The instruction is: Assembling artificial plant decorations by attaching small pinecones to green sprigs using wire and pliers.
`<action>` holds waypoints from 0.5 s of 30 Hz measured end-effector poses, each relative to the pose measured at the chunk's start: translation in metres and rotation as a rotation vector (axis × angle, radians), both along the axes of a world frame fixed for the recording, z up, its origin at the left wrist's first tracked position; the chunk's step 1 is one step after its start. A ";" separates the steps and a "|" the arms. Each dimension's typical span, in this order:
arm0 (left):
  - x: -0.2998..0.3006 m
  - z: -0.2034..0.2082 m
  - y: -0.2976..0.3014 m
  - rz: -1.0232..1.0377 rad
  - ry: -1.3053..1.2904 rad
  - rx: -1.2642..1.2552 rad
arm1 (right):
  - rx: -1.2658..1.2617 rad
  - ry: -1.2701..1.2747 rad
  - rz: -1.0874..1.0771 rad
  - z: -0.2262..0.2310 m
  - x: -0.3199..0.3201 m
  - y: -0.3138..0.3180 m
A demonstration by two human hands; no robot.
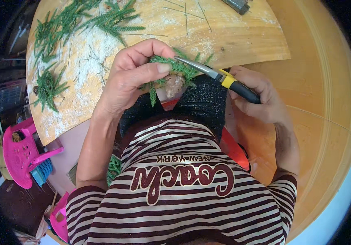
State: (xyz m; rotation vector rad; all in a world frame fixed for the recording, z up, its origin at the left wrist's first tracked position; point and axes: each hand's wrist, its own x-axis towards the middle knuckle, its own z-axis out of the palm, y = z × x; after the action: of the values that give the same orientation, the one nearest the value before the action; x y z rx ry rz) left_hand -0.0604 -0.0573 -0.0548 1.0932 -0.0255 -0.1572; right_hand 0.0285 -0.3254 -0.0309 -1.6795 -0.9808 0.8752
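Green sprig (171,67) is pinched in the left hand (132,75); right hand (257,96) grips pliers (220,77).

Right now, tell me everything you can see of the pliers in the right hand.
The pliers are long-nosed, with slim grey metal jaws tapering to a point and handles sleeved in black with a yellow collar near the pivot. They lie slanted, tip toward the upper left, handles toward the lower right. The right hand wraps the handles; the jaws look closed or nearly so. The tip reaches into the green sprig bundle pinched by the left hand, above the wooden board.
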 end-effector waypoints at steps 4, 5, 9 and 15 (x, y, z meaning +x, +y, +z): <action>-0.004 0.010 0.000 0.041 0.051 0.141 | 0.005 0.008 -0.017 -0.003 -0.003 0.001; -0.005 0.012 0.002 0.042 0.071 0.178 | 0.004 -0.033 -0.017 -0.002 -0.005 0.003; -0.009 0.017 0.004 0.081 0.083 0.282 | 0.015 -0.126 -0.033 0.002 -0.008 0.003; -0.013 0.015 0.018 0.238 0.059 0.229 | -0.100 -0.497 -0.203 0.008 0.012 0.009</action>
State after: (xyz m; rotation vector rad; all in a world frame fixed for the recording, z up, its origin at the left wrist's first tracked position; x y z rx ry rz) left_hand -0.0736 -0.0393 -0.0396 1.3097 0.1789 0.0223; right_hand 0.0409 -0.3164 -0.0234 -2.0961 -1.0769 0.3805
